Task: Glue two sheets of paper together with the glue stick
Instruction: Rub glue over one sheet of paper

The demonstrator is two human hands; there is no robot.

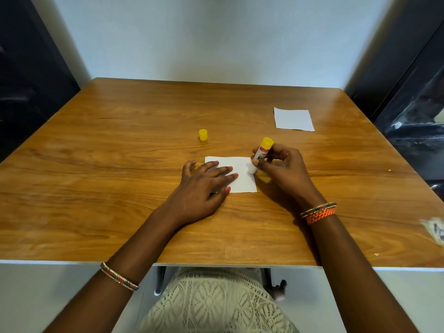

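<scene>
A small white sheet of paper (pixel 242 170) lies on the wooden table (pixel 120 164) in front of me. My left hand (pixel 204 186) rests flat on its left half with fingers spread. My right hand (pixel 278 167) grips an uncapped glue stick (pixel 260 153) with a yellow end, tilted, its white tip touching the sheet's right edge. The stick's yellow cap (pixel 203 134) stands alone farther back on the table. A second white sheet (pixel 293 118) lies at the far right of the table.
The table's front edge runs just above my lap. A pale wall stands behind the table and dark panels flank it on both sides. A small label or scrap (pixel 436 230) sits at the table's right edge.
</scene>
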